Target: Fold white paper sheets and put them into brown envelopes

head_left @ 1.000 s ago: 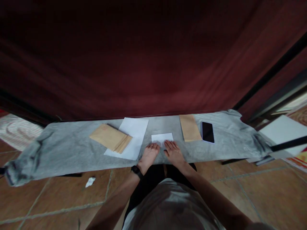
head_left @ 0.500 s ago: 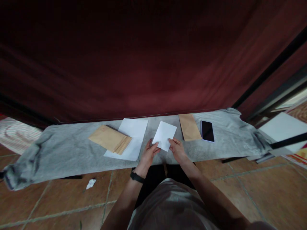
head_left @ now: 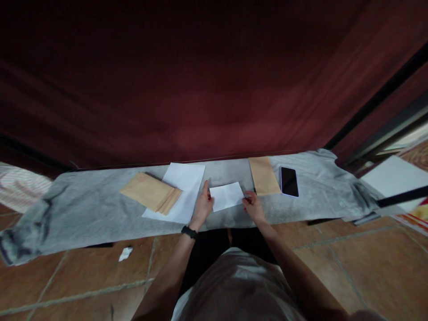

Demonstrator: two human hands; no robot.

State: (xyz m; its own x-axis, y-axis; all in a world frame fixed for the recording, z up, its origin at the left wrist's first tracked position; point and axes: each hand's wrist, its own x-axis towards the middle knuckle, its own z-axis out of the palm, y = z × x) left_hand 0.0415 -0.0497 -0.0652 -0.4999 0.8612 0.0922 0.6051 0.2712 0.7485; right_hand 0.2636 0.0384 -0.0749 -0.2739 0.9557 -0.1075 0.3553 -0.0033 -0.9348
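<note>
Between my hands is a small white folded-looking sheet of paper [head_left: 227,196], its long side running left to right. My left hand [head_left: 203,204] grips its left edge, with the index finger pointing away from me. At the right edge, my right hand [head_left: 253,207] pinches the paper between thumb and fingers. Larger white sheets [head_left: 189,178] lie left of my left hand, partly under a fanned stack of brown paper envelopes [head_left: 147,191]. A single brown envelope [head_left: 264,176] lies just beyond my right hand.
A dark-screened phone [head_left: 289,182] lies right of the single envelope. Grey cloth [head_left: 90,209] covers the narrow bench, and a dark red curtain [head_left: 207,111] hangs behind it. On the tiled floor is a white scrap [head_left: 125,253]. White boards [head_left: 394,178] stand at far right.
The small paper has turned from upright and slanted to lying lengthwise across. My hands have moved apart to its left and right ends. The envelopes and phone stay in place on the cloth.
</note>
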